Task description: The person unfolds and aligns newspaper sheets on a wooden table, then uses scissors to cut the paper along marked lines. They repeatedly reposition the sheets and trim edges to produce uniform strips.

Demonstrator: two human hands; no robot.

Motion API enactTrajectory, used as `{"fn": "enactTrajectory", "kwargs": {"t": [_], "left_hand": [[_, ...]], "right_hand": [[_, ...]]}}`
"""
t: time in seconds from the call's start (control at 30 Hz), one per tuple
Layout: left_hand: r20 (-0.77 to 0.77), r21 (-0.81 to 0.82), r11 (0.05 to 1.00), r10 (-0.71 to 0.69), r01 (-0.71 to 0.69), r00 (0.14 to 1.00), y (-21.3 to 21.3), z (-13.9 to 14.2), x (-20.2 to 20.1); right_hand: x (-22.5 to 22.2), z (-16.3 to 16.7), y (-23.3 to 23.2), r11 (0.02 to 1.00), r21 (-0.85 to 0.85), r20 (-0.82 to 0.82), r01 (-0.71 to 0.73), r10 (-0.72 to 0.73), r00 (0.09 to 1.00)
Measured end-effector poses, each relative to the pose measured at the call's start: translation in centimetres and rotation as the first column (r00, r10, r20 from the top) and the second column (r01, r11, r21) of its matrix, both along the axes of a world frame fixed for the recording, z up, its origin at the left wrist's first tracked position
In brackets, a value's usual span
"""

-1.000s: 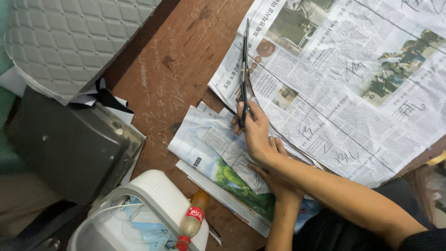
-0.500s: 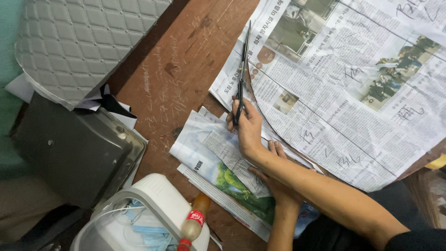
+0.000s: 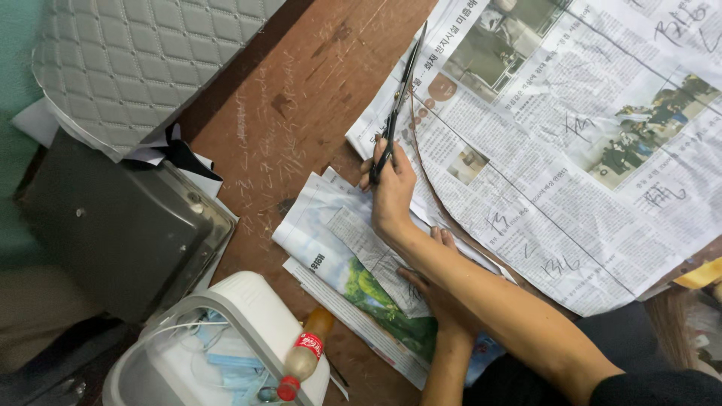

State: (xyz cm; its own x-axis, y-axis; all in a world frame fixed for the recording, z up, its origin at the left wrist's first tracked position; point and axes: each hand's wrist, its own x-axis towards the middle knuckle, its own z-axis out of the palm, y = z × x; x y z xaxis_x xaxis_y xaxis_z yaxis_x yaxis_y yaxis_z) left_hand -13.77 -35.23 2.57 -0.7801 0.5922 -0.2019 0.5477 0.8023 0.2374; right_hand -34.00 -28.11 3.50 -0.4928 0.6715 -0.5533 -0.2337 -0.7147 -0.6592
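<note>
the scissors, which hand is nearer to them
Right. The right hand grips the scissors by the handles, while the left hand lies flat on the folded newspapers lower down, apart from them.

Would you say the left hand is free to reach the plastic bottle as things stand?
Probably yes: the left hand only presses flat on folded newspaper, and the bottle lies nearby with nothing between.

Both our arms crossed over each other here

Our right hand (image 3: 391, 192) reaches forward, fingers curled shut in a grip, forearm stretched out. Our left hand (image 3: 440, 289) sits tucked underneath that forearm, palm down, fingers spread flat.
</note>
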Motion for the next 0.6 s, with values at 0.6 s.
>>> {"fn": "enactTrajectory", "kwargs": {"t": [0.6], "left_hand": [[0.103,0.154,0.988,0.014,-0.03,0.995,0.0,0.9,0.0]], "right_hand": [[-0.6,1.0,2.9,1.0,0.029,-0.002,-0.01,0.01,1.0]]}}
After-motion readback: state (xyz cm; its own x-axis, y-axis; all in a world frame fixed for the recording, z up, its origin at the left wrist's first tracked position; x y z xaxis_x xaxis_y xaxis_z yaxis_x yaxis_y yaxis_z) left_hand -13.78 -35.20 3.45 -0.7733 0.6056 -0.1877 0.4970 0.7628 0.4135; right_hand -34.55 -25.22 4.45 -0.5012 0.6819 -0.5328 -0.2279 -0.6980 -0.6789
